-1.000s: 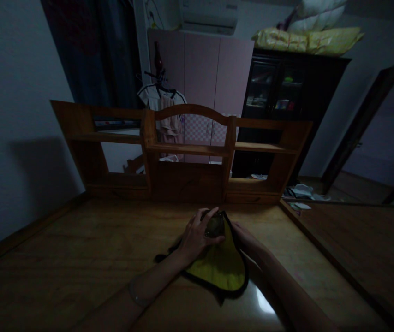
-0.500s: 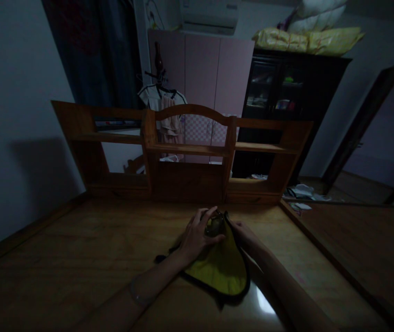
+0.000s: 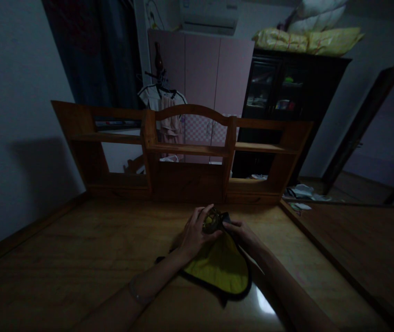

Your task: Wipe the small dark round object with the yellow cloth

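Observation:
A yellow cloth with a dark border [image 3: 223, 272] lies on the wooden desk [image 3: 79, 258] in front of me, its far end bunched up. My left hand [image 3: 194, 233] is closed around that bunched end [image 3: 211, 222], fingers wrapped over it. My right hand [image 3: 243, 233] pinches the cloth's dark edge just to the right of it. Both hands touch the cloth close together, near the back of the desk. Whether anything is wrapped inside the bunch I cannot make out.
A wooden shelf unit [image 3: 183, 152] stands at the desk's back edge. Behind it are a pink wardrobe [image 3: 211, 78], clothes on hangers [image 3: 164, 106] and a dark glass cabinet [image 3: 280, 92]. A glare spot [image 3: 262, 302] shines on the desk near my right forearm. The room is dim.
Both hands have lifted the bunched end of the cloth slightly up and away from me; my right hand has come further into view, gripping the edge.

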The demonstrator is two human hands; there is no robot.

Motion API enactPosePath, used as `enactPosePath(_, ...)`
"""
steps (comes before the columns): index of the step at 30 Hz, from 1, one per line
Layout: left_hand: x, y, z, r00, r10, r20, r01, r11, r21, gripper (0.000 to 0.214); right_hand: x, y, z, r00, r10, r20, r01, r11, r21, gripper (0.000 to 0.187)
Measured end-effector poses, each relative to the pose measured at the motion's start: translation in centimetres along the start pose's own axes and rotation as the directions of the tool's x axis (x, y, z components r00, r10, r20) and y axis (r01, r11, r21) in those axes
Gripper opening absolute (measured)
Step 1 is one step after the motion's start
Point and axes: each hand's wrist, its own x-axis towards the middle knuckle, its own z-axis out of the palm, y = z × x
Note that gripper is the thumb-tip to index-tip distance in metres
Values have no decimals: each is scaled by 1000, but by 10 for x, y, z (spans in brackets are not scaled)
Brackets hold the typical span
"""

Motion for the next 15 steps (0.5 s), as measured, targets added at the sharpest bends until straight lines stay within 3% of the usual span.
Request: enactPosePath(15, -2, 0, 4, 999, 43, 31, -44, 998, 34, 87, -3, -4, 12, 1000, -18, 26, 18, 1000, -9, 24)
